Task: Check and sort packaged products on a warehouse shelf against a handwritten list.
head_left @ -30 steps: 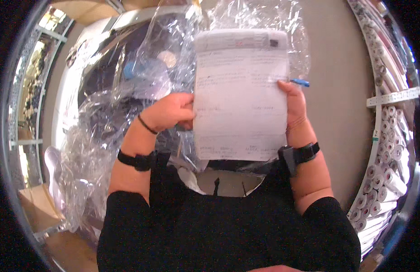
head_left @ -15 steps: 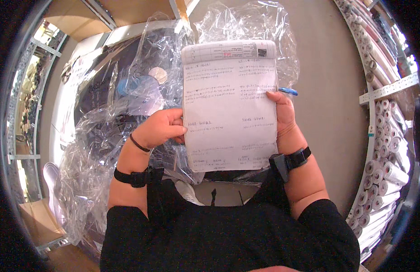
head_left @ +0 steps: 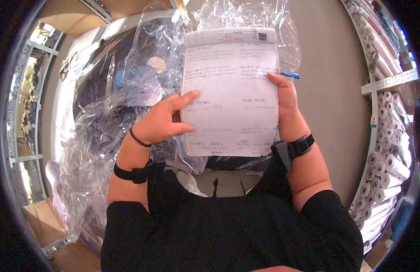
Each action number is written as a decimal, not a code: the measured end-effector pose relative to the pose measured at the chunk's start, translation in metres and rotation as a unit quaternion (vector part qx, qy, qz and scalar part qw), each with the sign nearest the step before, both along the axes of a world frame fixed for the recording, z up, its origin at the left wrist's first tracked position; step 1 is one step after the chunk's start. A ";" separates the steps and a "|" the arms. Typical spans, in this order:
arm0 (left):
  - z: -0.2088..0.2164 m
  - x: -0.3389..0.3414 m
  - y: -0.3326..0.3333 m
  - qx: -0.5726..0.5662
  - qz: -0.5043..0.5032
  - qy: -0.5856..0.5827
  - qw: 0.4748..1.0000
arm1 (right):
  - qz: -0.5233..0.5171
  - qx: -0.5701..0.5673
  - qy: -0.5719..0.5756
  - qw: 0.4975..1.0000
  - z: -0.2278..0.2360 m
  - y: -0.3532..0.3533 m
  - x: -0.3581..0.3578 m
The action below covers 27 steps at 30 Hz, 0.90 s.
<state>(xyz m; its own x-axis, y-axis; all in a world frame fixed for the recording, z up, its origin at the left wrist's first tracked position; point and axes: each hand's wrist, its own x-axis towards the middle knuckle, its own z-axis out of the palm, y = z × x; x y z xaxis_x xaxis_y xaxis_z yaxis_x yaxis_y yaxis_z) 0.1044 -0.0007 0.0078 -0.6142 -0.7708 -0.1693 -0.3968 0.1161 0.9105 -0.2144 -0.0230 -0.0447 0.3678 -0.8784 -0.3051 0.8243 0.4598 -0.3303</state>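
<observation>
A writing pad (head_left: 228, 97) with several lines of handwriting is held up in front of my body, its printed top sheets folded over at the far end. My right hand (head_left: 288, 97) grips its right edge, thumb on the page and the other fingers behind. A blue pen (head_left: 290, 75) sticks out beside that thumb; how it is held is hidden by the pad. At the left edge, my left hand (head_left: 162, 115) has index finger and thumb spread over the page, with its remaining fingers partly hidden at or behind the edge.
Crumpled clear plastic wrap (head_left: 90, 181) covers dark packed goods (head_left: 101, 86) on the left. Many white rolls (head_left: 382, 167) lie stacked on the right-hand rack (head_left: 391, 82). A cardboard box (head_left: 44, 220) sits at the lower left, and grey floor (head_left: 325, 90) runs along the right.
The pad and pen have shifted slightly away from my body with both hands. My left index finger has lifted from its pinch and now stretches over the page, apart from the thumb.
</observation>
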 end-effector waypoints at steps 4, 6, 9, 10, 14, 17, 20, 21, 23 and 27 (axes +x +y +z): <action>0.010 -0.009 0.001 -0.028 0.035 -0.053 0.998 | -0.004 -0.015 0.004 1.000 0.004 0.002 0.000; 0.009 -0.010 0.000 -0.023 0.065 -0.020 0.997 | -0.022 -0.022 0.004 1.000 0.007 0.004 0.001; -0.003 -0.008 -0.001 -0.004 0.109 0.055 0.992 | -0.039 -0.044 0.001 0.998 0.009 0.004 0.006; -0.002 -0.007 -0.002 -0.003 0.111 0.055 0.992 | -0.038 -0.043 0.001 0.998 0.009 0.005 0.007; -0.001 -0.015 -0.007 0.243 0.234 0.136 0.932 | -0.016 -0.081 -0.028 0.996 0.000 0.004 0.005; -0.001 -0.018 -0.005 0.313 0.253 0.257 0.879 | -0.026 -0.055 -0.013 0.998 -0.001 0.007 0.008; -0.007 -0.023 -0.008 0.288 0.293 0.372 0.832 | -0.027 -0.041 0.016 0.999 -0.007 0.009 0.005; -0.015 -0.016 -0.010 0.299 0.289 0.387 0.823 | -0.025 -0.040 0.055 0.997 -0.009 0.011 0.004; -0.018 -0.011 -0.011 0.309 0.287 0.402 0.813 | -0.005 -0.063 0.133 0.989 0.008 0.014 0.009; 0.001 0.008 -0.016 -0.016 0.374 0.025 0.927 | 0.038 -0.028 0.185 0.982 0.017 0.019 0.008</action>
<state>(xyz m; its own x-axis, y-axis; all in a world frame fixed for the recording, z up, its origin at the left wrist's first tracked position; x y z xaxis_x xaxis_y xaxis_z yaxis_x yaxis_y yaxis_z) 0.1123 -0.0166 0.0088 0.0883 -0.9883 -0.1243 -0.3356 -0.1470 0.9305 -0.2059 -0.0040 -0.0278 0.3055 -0.8723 -0.3819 0.6076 0.4873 -0.6271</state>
